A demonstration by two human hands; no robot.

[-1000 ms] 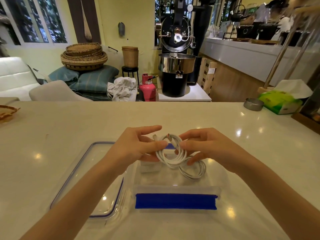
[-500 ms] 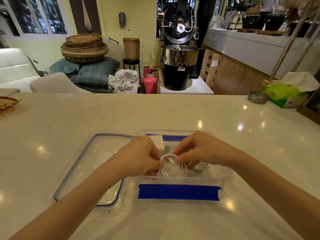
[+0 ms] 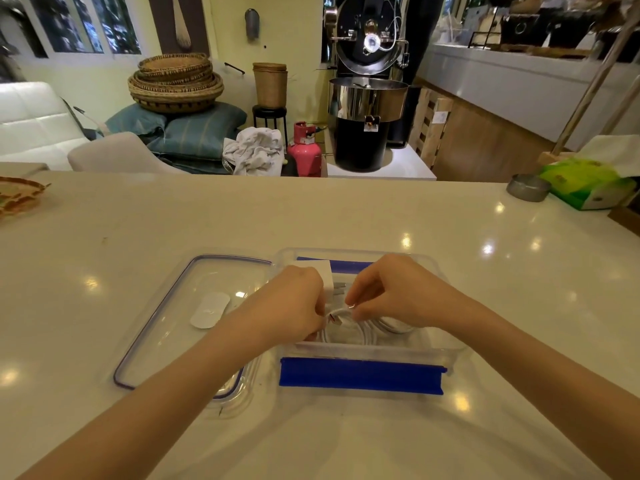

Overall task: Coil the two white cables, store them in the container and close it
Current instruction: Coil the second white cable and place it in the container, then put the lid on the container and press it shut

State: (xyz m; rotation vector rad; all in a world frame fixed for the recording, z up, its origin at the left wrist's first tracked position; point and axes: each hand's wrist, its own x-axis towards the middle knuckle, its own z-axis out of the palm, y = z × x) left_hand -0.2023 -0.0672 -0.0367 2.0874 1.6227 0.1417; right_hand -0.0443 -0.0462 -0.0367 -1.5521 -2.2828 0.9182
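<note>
From the head camera, both hands reach down into the clear container [image 3: 363, 349] on the white counter [image 3: 346, 216]: the left hand [image 3: 294, 306] and the right hand [image 3: 391, 292], fingers curled, pinch the coiled white cables [image 3: 367, 336] lying inside it beside a white charger block [image 3: 320, 271]. The clear lid [image 3: 166, 323] lies flat on the counter, touching the container's left side.

White coiled cables [image 3: 360, 332] lie inside clear container [image 3: 360, 351]; its lid [image 3: 166, 317] flat just beside.
</note>
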